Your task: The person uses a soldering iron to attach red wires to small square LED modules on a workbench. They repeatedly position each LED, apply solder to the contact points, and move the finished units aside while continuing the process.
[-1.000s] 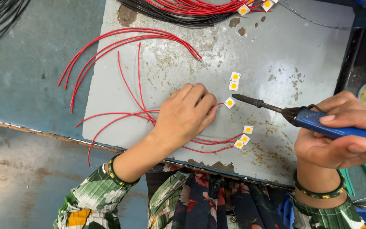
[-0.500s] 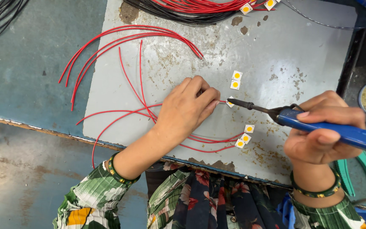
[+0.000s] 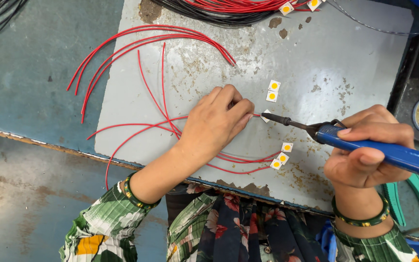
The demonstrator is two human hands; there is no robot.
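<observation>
The left hand [image 3: 217, 121] pinches a red wire [image 3: 255, 115] against the grey plate [image 3: 345, 63]. The right hand [image 3: 364, 150] grips a blue soldering iron [image 3: 389, 153], its tip touching a small white chip [image 3: 265, 116].

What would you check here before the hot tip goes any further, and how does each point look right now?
1. Left hand pins the red wire at the small white chip: ok.
2. Soldering iron gripped firmly in right hand: ok.
3. Tip on the chip: ok.
4. Fingertips away from the tip: not ok, very near.
5. Spare chips out of the way: ok.
6. Tip heat: cannot tell.
</observation>
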